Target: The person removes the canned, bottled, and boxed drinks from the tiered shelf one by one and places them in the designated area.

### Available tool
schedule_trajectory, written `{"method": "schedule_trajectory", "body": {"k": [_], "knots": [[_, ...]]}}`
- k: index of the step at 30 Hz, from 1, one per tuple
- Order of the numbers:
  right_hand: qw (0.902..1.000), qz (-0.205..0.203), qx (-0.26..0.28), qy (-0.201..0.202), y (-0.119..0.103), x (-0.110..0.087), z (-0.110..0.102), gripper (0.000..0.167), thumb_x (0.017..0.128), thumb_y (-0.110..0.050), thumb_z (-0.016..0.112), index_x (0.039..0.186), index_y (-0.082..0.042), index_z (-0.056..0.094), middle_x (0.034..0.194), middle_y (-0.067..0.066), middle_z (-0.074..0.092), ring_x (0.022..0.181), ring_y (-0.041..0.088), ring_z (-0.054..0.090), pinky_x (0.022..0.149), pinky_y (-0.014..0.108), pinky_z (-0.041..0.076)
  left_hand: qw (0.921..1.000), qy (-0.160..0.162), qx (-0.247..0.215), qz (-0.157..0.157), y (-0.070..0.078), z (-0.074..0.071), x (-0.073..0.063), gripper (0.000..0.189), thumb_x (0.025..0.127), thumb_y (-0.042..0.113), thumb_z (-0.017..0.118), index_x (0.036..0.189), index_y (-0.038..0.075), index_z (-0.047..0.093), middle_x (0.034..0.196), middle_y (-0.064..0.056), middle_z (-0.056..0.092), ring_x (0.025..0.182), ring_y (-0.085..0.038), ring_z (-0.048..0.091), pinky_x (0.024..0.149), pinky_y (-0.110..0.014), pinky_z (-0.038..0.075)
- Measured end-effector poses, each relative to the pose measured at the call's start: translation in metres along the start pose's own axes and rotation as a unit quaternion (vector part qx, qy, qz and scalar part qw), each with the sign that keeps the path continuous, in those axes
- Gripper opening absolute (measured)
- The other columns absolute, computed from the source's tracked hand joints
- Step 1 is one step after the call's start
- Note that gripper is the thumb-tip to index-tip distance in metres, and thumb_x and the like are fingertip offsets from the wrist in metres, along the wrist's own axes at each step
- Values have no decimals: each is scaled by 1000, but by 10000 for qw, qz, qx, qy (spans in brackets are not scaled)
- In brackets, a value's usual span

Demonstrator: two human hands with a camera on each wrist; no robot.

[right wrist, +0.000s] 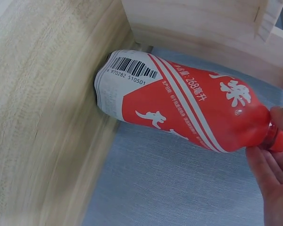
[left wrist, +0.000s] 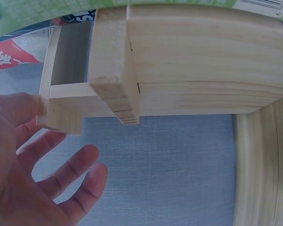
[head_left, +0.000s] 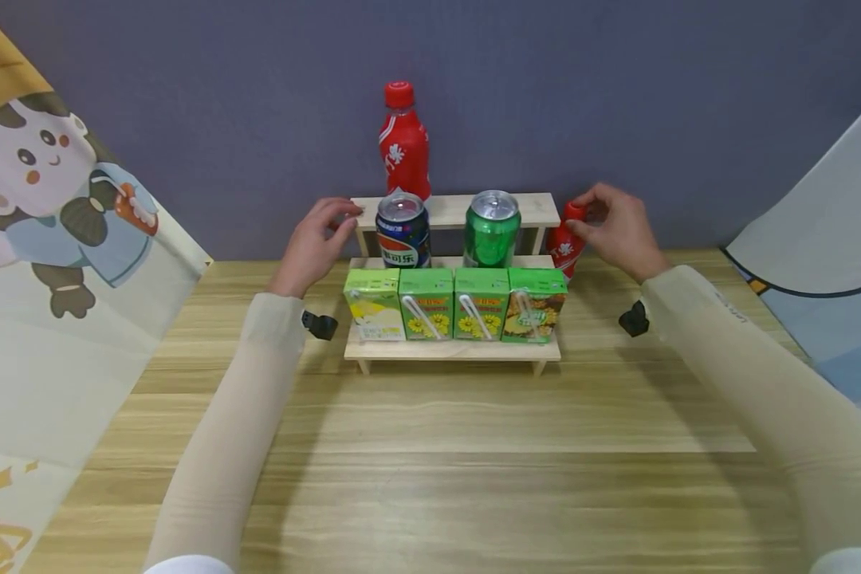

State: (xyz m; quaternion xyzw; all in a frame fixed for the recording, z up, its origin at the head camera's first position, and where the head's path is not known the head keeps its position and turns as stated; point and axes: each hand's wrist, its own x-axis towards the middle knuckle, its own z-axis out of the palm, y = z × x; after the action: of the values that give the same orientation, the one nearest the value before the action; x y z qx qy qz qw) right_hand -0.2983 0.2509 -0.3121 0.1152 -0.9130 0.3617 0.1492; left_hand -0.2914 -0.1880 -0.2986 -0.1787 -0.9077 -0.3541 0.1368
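A small two-tier wooden shelf [head_left: 445,350] stands against the back wall. At the left end of its upper board, my left hand [head_left: 316,245] touches the wood; in the left wrist view, its fingers [left wrist: 70,172] are loosely spread. My right hand [head_left: 617,231] pinches a red drink bottle [right wrist: 193,103] by its capped neck. That bottle is upright on the table, just right of the shelf. Another red bottle [head_left: 406,151] stands on the upper tier. A blue cola can [head_left: 403,231] and a green can [head_left: 491,231] stand behind several drink cartons [head_left: 426,306] on the lower tier.
The wooden table [head_left: 430,462] runs up to a blue-grey back wall [head_left: 617,96]. Cartoon-printed panels flank it, one at the left [head_left: 64,183] and one at the right [head_left: 825,223].
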Motion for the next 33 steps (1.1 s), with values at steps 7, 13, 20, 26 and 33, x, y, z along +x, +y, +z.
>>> {"method": "schedule_trajectory", "body": {"k": [7,13,20,26,33], "knots": [[10000,8,15,-32,4,2,1,30,89,-17,67,116,-6,57,116,11,61,103,27,60,84,44,48,10000,20,8,23,1,0,0,32,100,29,49,125,12,59,135,-1,46,100,-21,51,84,-39,44],[9999,89,78,-85,4,1,0,32,90,-19,66,118,-7,56,117,10,60,103,28,59,83,45,49,10000,20,-7,17,1,0,-1,33,100,30,48,125,12,59,135,-1,46,100,-21,51,84,-39,44],[9999,81,94,-55,-4,0,-7,34,89,-26,67,116,-7,58,117,8,58,106,28,57,86,45,47,10000,46,-24,26,2,1,-1,32,100,29,49,125,12,59,135,-1,46,100,-21,51,86,-39,43],[9982,-320,305,412,-27,-3,-24,39,88,-29,68,117,-5,59,119,5,56,109,29,55,93,40,43,10000,64,-13,42,3,1,-1,32,100,29,49,125,12,59,135,-2,46,102,-21,51,87,-39,43],[9856,-1386,458,856,-77,-7,-36,29,88,-18,68,113,-4,62,115,0,58,106,18,55,92,27,44,10000,66,-8,-19,4,0,-2,32,100,28,49,125,11,59,136,-2,46,102,-22,51,87,-40,43]]}}
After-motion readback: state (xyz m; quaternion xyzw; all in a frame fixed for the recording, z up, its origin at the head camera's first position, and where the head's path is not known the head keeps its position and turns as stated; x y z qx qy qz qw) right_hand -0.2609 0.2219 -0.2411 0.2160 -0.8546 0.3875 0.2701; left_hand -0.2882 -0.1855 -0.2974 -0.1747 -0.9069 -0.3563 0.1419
